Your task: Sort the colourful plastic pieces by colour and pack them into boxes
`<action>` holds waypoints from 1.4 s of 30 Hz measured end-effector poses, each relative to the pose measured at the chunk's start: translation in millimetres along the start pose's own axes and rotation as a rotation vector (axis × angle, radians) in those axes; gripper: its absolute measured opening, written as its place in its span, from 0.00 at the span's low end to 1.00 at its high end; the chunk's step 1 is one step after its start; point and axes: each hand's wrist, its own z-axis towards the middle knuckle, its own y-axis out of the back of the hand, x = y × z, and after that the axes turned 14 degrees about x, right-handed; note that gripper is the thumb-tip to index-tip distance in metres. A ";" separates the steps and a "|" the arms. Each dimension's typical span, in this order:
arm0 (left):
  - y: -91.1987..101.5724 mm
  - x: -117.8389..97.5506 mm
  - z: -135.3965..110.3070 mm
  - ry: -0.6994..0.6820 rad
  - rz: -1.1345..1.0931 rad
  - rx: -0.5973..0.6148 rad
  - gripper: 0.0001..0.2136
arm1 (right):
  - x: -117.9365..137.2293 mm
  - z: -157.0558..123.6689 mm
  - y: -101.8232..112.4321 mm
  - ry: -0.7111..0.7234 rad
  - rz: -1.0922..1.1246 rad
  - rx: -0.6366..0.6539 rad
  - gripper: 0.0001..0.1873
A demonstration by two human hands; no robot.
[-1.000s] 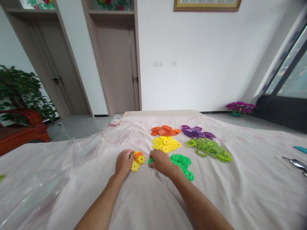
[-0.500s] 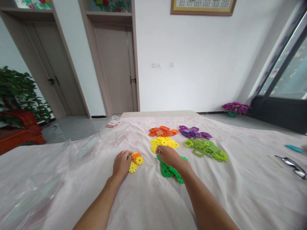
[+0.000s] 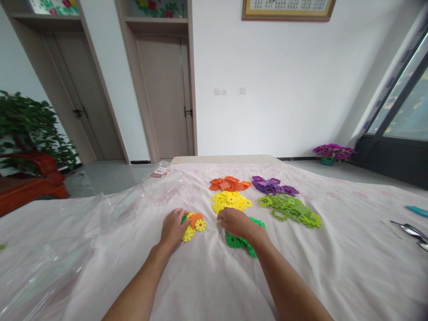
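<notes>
My left hand [image 3: 174,228] is closed on the left side of a small cluster of joined snowflake discs. An orange disc [image 3: 195,219] and several yellow discs [image 3: 188,234] show there, with a bit of green by the fingers. My right hand [image 3: 236,223] hovers over the near pile, its fingers drawn together and pointing left; whatever is between the fingertips is hidden. Beneath it lies a pile of green discs [image 3: 234,241], partly covered by the hand and wrist. Just beyond the knuckles sits a pile of yellow discs [image 3: 231,199].
Farther back are orange [image 3: 228,183] and purple [image 3: 272,185] disc piles, with light-green pieces [image 3: 292,209] on the right. Clear plastic packaging [image 3: 60,263] spreads over the left side of the cloth [image 3: 200,285]. Glasses [image 3: 409,230] and a teal object [image 3: 417,210] lie far right.
My right hand has lowered slightly from the yellow pile's near edge toward the green pile. The left hand keeps hold of the cluster, which has shifted a little. The view has turned slightly left.
</notes>
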 end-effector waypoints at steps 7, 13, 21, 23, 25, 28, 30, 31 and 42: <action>-0.8 0.0 -1.6 -0.147 -0.144 -0.017 0.10 | 35.0 19.8 -44.1 0.115 0.001 -0.178 0.27; 4.0 -7.4 -6.1 -0.188 -0.124 0.005 0.10 | 40.7 27.8 -67.5 0.153 0.066 -0.251 0.24; 18.8 -19.5 -21.5 0.168 0.216 -0.077 0.21 | 33.8 30.8 -75.1 0.181 0.241 -0.421 0.17; 20.7 -19.3 -22.8 0.210 0.241 -0.070 0.23 | 32.8 31.0 -77.0 0.184 0.256 -0.451 0.18; 20.6 -17.3 -22.2 0.232 0.228 -0.042 0.22 | 32.3 30.7 -77.9 0.177 0.259 -0.463 0.18; 17.2 -11.7 -19.2 0.249 0.129 -0.004 0.19 | 32.2 30.1 -78.0 0.147 0.241 -0.469 0.20; 14.2 -7.6 -16.9 0.250 0.036 -0.015 0.17 | 32.2 30.4 -78.1 0.131 0.223 -0.468 0.23; 12.7 -5.6 -15.9 0.244 -0.009 -0.031 0.15 | 32.1 30.7 -78.2 0.124 0.218 -0.466 0.24; 4.6 8.7 -7.9 0.090 -0.423 -0.271 0.10 | 33.7 29.4 -74.7 0.125 0.279 -0.418 0.22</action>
